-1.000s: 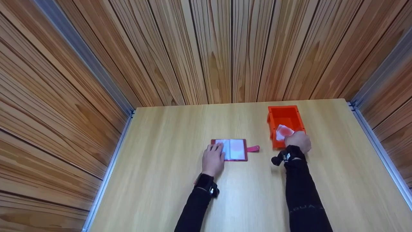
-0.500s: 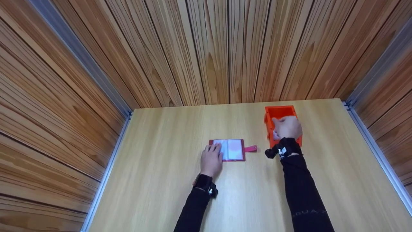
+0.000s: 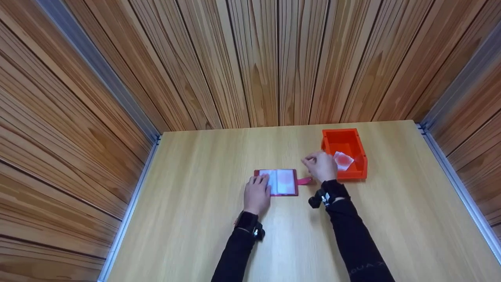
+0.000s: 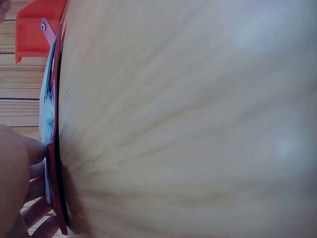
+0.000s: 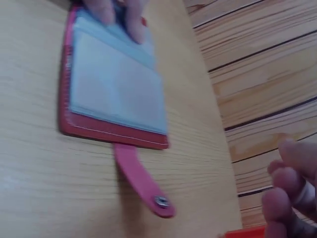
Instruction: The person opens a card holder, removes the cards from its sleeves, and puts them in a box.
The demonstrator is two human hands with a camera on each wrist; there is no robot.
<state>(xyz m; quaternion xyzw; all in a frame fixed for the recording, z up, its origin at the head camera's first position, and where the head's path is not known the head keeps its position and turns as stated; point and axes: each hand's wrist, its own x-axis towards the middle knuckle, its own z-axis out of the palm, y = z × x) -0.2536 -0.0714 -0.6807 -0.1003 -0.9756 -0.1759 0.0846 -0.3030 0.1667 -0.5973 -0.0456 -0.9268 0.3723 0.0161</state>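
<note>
A small red card holder [image 3: 295,184] lies spread on the table, with clear pale sleeves [image 5: 116,74] inside and a pink snap strap [image 5: 141,181] sticking out to the right. My left hand [image 3: 257,196] rests on its left side, fingers lying over the sleeve. In the left wrist view, the thumb and fingers of that hand touch the holder's edge. My right hand [image 3: 321,167] hovers between the holder and the orange bin [image 3: 344,136], its fingers loosely bent and nothing visible between them. Cards with a reddish patch [image 3: 343,161] lie in the bin's front part.
The bin stands near the table's back right, just right of my right hand. Wood-plank walls [image 3: 250,66] rise behind and at both sides. Metal rails [image 3: 129,211] run along the table's side edges.
My right hand reached farther over the bin, then came out to the left toward the strap. The cards stay in the bin. My left hand keeps its place on the holder.
</note>
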